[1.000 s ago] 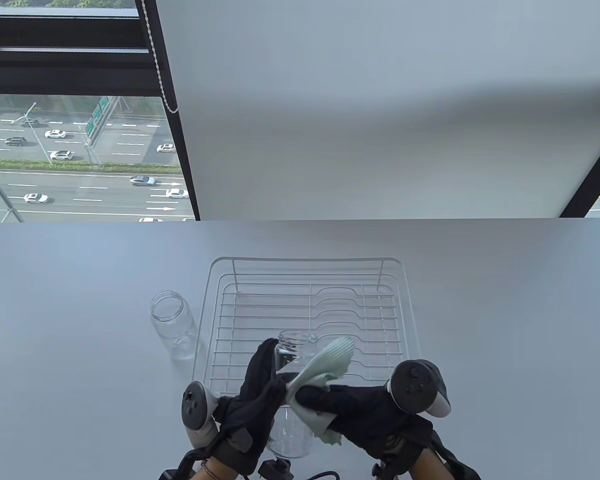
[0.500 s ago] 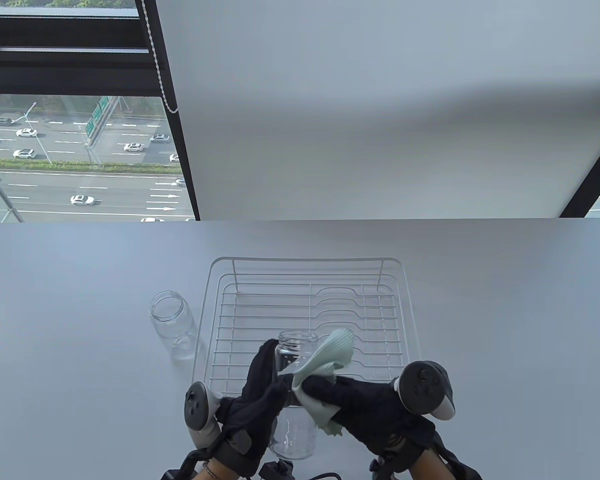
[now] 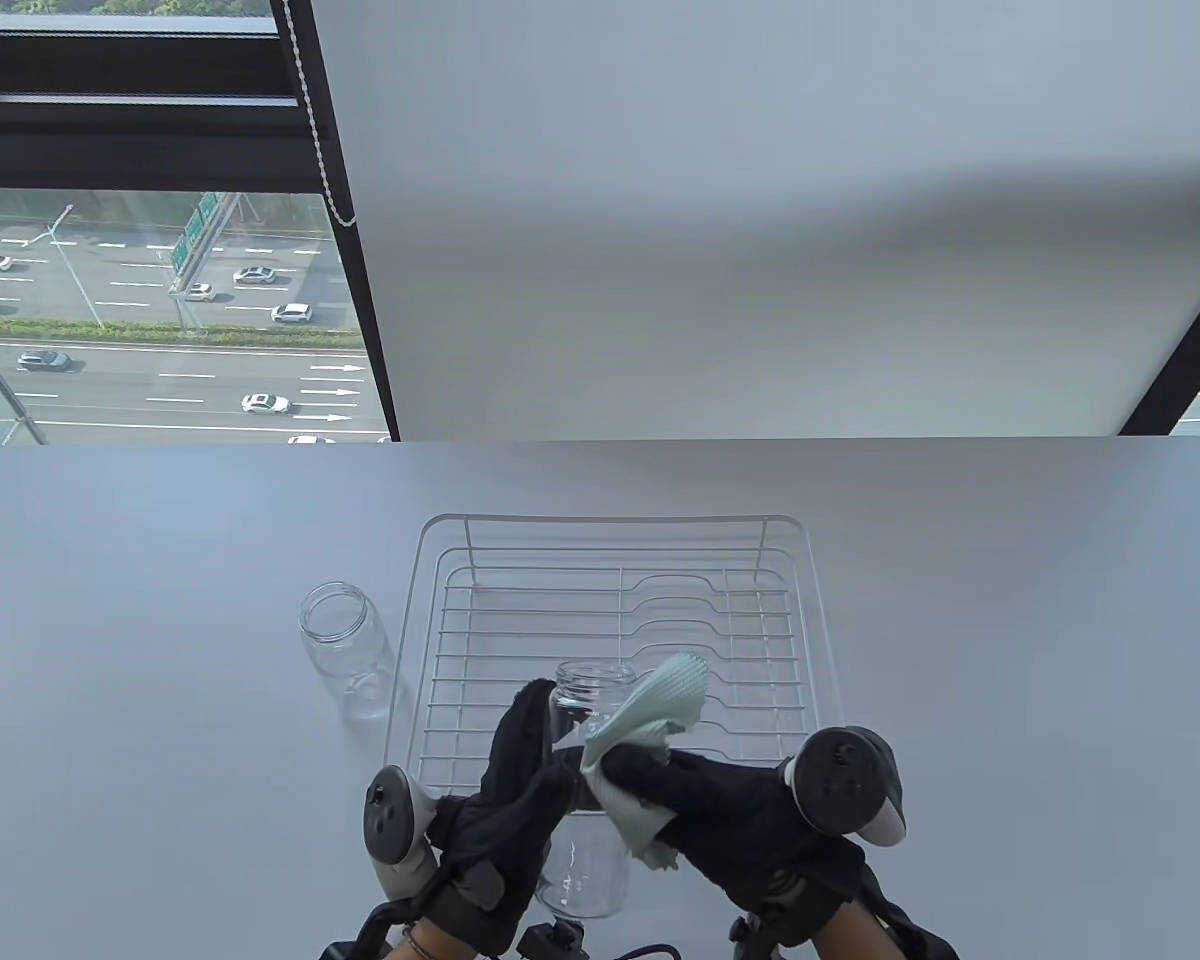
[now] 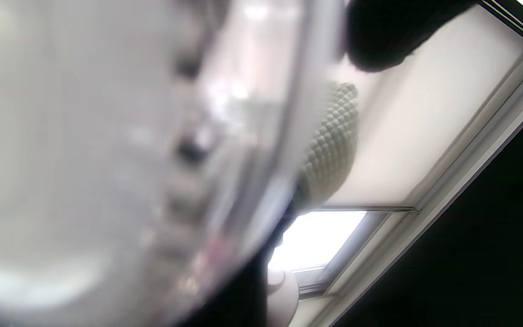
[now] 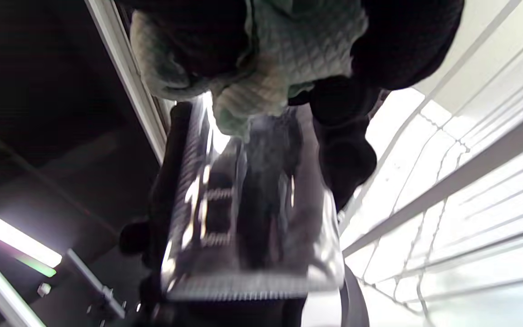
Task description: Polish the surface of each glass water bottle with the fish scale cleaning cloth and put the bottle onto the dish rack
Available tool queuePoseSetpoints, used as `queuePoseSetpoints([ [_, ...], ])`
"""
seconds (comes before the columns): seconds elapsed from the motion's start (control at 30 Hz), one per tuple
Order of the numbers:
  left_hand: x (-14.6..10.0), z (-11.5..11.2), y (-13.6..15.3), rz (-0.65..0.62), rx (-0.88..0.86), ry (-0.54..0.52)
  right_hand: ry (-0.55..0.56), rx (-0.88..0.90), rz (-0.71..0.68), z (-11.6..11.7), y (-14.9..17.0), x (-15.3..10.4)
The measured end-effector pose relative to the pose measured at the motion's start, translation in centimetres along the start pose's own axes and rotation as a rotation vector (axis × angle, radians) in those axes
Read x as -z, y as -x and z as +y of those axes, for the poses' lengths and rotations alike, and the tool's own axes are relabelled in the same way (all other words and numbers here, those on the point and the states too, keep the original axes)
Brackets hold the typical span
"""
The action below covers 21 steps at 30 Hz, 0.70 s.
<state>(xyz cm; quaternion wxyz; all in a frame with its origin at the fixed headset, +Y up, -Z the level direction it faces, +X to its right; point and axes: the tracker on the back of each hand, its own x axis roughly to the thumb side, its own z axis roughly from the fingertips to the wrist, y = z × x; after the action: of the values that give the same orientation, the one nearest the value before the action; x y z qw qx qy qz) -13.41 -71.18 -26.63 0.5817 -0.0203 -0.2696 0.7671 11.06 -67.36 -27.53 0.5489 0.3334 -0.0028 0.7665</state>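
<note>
Pale mint cloth [image 3: 660, 715] with scale-like quilting, clear glass bottle [image 3: 585, 870], white wire rack [image 3: 620, 590], seemingly black gloves [image 3: 740, 810]

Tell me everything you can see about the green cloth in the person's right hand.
The cloth is pale mint green with a fine scale-like woven texture, clearest in the right wrist view. It is bunched and folded, not spread flat. The right hand grips it and presses it against the side of the clear glass bottle, which the left hand holds above the near edge of the dish rack. One loose end fans up beside the bottle's open mouth; another hangs below the fingers.
</note>
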Motion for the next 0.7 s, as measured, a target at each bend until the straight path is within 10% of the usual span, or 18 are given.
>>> queuePoseSetpoints([
  [0.23, -0.1, 0.5, -0.2, -0.018, 0.012, -0.064, -0.602, 0.102, 0.078, 2.3, 0.7, 0.7],
  [0.33, -0.1, 0.6, 0.0, -0.003, 0.004, -0.064, -0.467, 0.031, 0.045, 1.5, 0.4, 0.8],
  [0.47, 0.0, 0.3, -0.2, 0.003, 0.014, 0.002, 0.027, 0.035, 0.011, 0.1, 0.5, 0.1],
  [0.63, 0.0, 1.0, -0.3, -0.042, -0.019, -0.091, -0.578, 0.06, 0.063, 2.2, 0.5, 0.8],
  [0.7, 0.0, 1.2, -0.3, -0.034, 0.028, -0.072, -0.623, 0.076, 0.075, 3.0, 0.6, 0.9],
])
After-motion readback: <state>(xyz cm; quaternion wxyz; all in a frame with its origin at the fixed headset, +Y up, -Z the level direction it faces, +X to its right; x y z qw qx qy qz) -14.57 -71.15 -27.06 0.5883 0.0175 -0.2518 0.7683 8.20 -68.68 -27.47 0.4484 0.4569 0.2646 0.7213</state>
